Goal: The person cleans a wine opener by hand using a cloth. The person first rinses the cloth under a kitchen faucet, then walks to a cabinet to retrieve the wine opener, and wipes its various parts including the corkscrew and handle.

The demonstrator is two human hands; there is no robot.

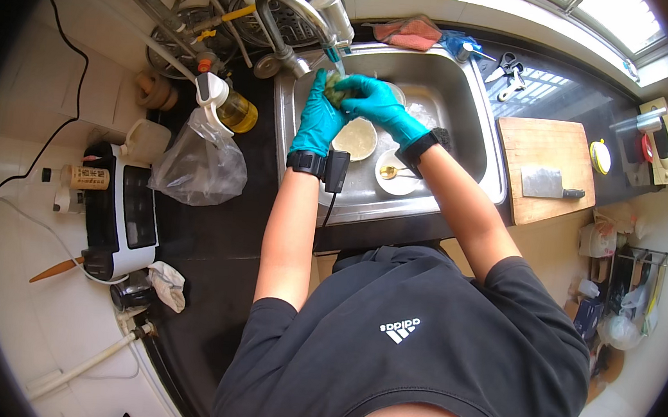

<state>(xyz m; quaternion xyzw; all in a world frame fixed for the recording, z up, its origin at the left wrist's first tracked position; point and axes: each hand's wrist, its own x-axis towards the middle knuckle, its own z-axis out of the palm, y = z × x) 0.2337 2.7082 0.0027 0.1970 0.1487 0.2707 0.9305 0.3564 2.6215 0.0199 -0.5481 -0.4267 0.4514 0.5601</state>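
Observation:
My left hand point(319, 119), in a teal rubber glove, holds a greenish sponge or scrubber point(336, 90) from its left side, close under the running faucet point(330, 43). From the right, my right hand point(380, 106), gloved alike, presses its fingers on the same thing. Both hands are over the steel sink point(466, 95). Below them in the basin sit a pale bowl point(356, 139) and a white bowl point(396, 184) with a gold-coloured spoon point(391, 172) in it. A dark scouring pad point(442, 137) lies beside my right wrist.
Right of the sink, a cleaver point(542, 182) lies on a wooden cutting board point(551, 137), with kitchen scissors point(505, 68) behind. A pink cloth point(408, 32) lies at the sink's back edge. To the left are a clear plastic bag point(202, 163) and an oil bottle point(240, 113).

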